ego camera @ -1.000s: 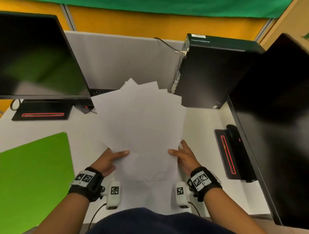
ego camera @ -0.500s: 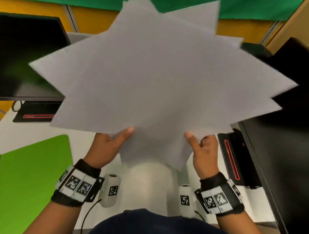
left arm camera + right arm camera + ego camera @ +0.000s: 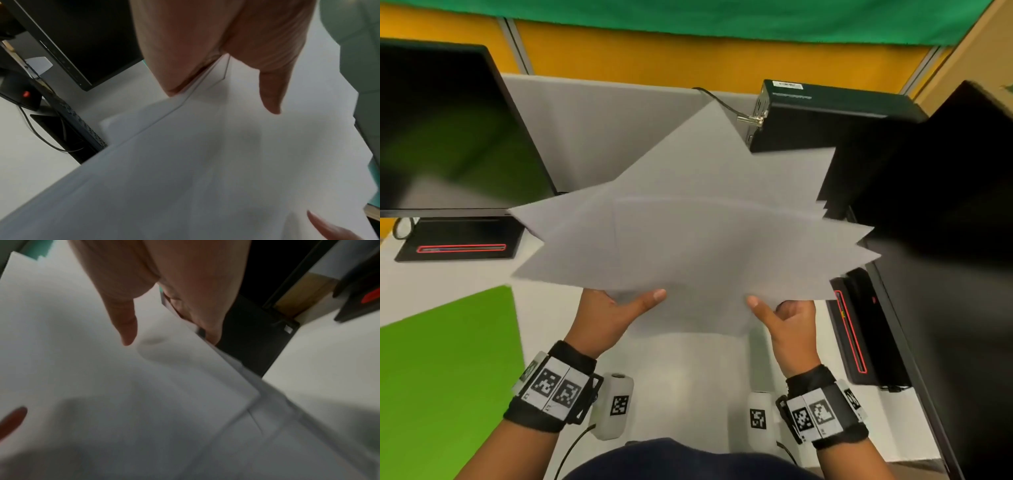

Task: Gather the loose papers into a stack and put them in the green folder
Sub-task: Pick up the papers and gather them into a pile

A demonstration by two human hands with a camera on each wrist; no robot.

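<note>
- Two dark flat-screen monitors flank the scene in the head view: one black monitor (image 3: 448, 137) at 10 o'clock, the other black monitor (image 3: 945, 274) filling the 3 o'clock side.
- White desk surface (image 3: 688, 370) runs beneath everything, bare between the wrists at 6 o'clock.
- Fanned sheaf of plain white paper sheets (image 3: 688, 246) sits at the centre, lifted clear of the desk, its corners sticking out unevenly towards 9, 12 and 3 o'clock; the sheets are not squared up.
- Flat bright green folder (image 3: 441, 377) lies closed on the desk at 8 o'clock, well apart from the sheets and untouched.
- Black box-shaped computer case (image 3: 825, 123) stands at 1 o'clock behind the sheets, with a thin cable at its top corner.
- Black monitor base with a red outline (image 3: 458, 243) lies at 9 o'clock; a second like it (image 3: 859, 329) lies at 4 o'clock.
- Left hand (image 3: 606, 318) pinches the near edge of the sheets at 7 o'clock, thumb on top; the left wrist view shows the thumb (image 3: 269, 91) pressed on the paper (image 3: 205, 162).
- Right hand (image 3: 791, 325) pinches the near edge at 5 o'clock, thumb on top and fingers curled beneath; the right wrist view shows its thumb (image 3: 125, 324) on the paper (image 3: 144, 402).
</note>
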